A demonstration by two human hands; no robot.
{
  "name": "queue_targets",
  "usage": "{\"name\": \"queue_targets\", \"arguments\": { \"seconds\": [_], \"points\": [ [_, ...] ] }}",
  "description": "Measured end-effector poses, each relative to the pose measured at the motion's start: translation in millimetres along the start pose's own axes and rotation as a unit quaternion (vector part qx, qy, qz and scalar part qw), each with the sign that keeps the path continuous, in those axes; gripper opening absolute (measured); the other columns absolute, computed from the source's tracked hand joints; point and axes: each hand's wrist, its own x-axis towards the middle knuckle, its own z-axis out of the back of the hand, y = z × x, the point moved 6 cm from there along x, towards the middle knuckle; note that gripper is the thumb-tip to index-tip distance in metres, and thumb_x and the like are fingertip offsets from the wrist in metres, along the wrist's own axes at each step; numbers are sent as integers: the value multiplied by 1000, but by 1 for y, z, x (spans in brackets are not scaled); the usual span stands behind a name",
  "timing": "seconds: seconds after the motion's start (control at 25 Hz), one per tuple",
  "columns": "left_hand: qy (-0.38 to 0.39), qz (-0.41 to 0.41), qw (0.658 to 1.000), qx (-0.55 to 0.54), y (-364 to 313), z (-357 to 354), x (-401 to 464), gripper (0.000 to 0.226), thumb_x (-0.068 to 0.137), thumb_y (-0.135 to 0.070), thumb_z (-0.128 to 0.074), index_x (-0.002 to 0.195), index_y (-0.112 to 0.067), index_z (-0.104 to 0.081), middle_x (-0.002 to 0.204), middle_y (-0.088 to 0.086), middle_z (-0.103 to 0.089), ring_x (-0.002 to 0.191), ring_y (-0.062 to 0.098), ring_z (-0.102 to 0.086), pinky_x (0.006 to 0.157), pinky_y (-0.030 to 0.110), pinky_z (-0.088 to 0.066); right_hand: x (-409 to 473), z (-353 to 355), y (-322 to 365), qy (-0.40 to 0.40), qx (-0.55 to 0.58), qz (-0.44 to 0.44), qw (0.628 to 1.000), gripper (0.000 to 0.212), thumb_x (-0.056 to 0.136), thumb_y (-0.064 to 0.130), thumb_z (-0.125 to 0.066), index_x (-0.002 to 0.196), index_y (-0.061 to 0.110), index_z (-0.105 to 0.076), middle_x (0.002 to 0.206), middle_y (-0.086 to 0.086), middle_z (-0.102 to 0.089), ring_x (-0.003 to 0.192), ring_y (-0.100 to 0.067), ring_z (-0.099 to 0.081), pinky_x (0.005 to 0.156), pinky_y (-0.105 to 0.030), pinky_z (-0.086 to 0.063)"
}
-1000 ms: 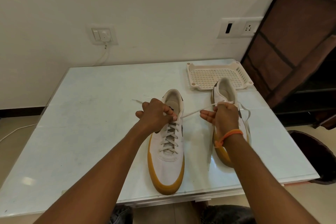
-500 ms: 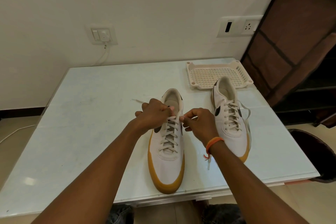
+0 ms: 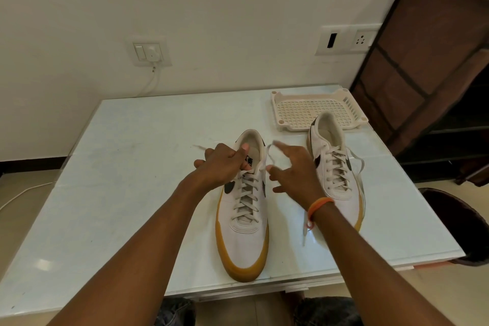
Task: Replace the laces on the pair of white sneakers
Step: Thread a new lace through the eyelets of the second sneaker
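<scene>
near sneaker [image 3: 244, 209] at table [image 3: 119, 193] centre, toe at 6 | I read left hand [image 3: 225, 164] pinching lace [image 3: 267, 156] to keep tension | right hand [image 3: 293, 169] fingers spread, looping it | other sneaker [image 3: 336, 167] at 2, laced

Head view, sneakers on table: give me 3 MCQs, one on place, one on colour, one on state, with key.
1. The perforated tray lies:
A. at the table's far right
B. on the floor
C. under the near sneaker

2. The band on the right wrist is:
A. blue
B. orange
C. black

3. The left hand is:
A. flat on the table
B. off the sneaker
C. gripping lace at the near sneaker's top

Key: A, it sits behind the far sneaker; B, orange shows; C, fingers are curled at the top eyelets.
</scene>
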Motion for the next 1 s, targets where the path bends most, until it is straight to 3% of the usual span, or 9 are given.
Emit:
{"name": "queue_targets", "arguments": {
  "seconds": [0.08, 0.2, 0.28, 0.36, 0.52, 0.64, 0.76, 0.84, 1.0],
  "points": [
    [-5, 3, 1000, 0, 0, 0, 1, 61, 99, -62, -25, 89, -29, -76, 124, 1, -61, 130, 25, -34, 100, 49, -20, -5, -13, 5, -5, -85, 50, 995, 15, 82, 17, -76, 93, 25, -69, 105, 3, -52, 91, -23, -65, 72, -44, -59],
    [-3, -13, 1000, -1, 0, 0, 3, 54, 96, -63, -36, 83, -30, -76, 110, -3, -65, 123, 25, -41, 95, 49, -24, -4, -15, 2, -16, -121, 75, 990, 29, 82, 14, -76, 69, 31, -58, 89, 6, -54, 79, -19, -64, 67, -42, -59],
    [-17, -62, 997, 33, -3, 6, 1, 36, 87, -62, -57, 79, -32, -74, 100, -10, -61, 115, 22, -46, 87, 41, -28, -3, -14, 0, -12, -116, 72, 991, 31, 83, 16, -75, 67, 34, -55, 87, 7, -55, 78, -19, -65, 68, -43, -58],
    [-46, -101, 989, 94, -7, 15, -6, 27, 72, -62, -74, 80, -36, -71, 107, -14, -52, 111, 13, -40, 85, 36, -25, -2, -15, 0, -8, -99, 63, 993, 33, 85, 18, -74, 67, 37, -54, 87, 8, -57, 79, -20, -66, 69, -45, -58],
    [-96, -154, 959, 219, -11, 20, -18, 31, 68, -58, -79, 87, -34, -74, 107, -14, -49, 110, 11, -36, 83, 35, -20, -2, -16, 0, -7, -102, 64, 993, 33, 87, 17, -71, 69, 37, -52, 88, 7, -58, 80, -20, -66, 73, -44, -58],
    [-122, -153, 965, 176, -12, 20, -18, 17, 85, -46, -68, 88, -32, -76, 108, -13, -53, 112, 13, -39, 83, 36, -21, -4, -16, 2, 6, -99, 63, 993, 30, 89, 17, -67, 70, 34, -52, 87, 10, -56, 81, -18, -64, 75, -43, -57],
    [-77, -84, 990, 85, -4, 14, -10, 28, 91, -37, -61, 75, -18, -75, 103, -5, -59, 110, 18, -42, 81, 36, -23, -2, -13, 5, 14, -110, 58, 992, 23, 90, 17, -65, 71, 24, -55, 84, 9, -53, 79, -9, -56, 76, -33, -51],
    [-45, -39, 998, 20, 2, 8, -6, 35, 90, -35, -62, 66, -11, -69, 92, -1, -64, 108, 23, -47, 82, 38, -25, 0, -11, 5, 14, -71, 36, 997, 23, 90, 15, -64, 70, 23, -57, 89, 4, -56, 85, -14, -59, 78, -37, -53],
    [-83, -67, 994, 26, -2, 10, -4, 24, 99, -32, -51, 93, -30, -75, 104, -10, -53, 112, 16, -40, 85, 36, -23, -2, -7, 2, 22, 57, -49, 997, 11, 97, 13, -51, 91, 4, -55, 102, -7, -60, 87, -25, -70, 72, -43, -60]
  ]
}}
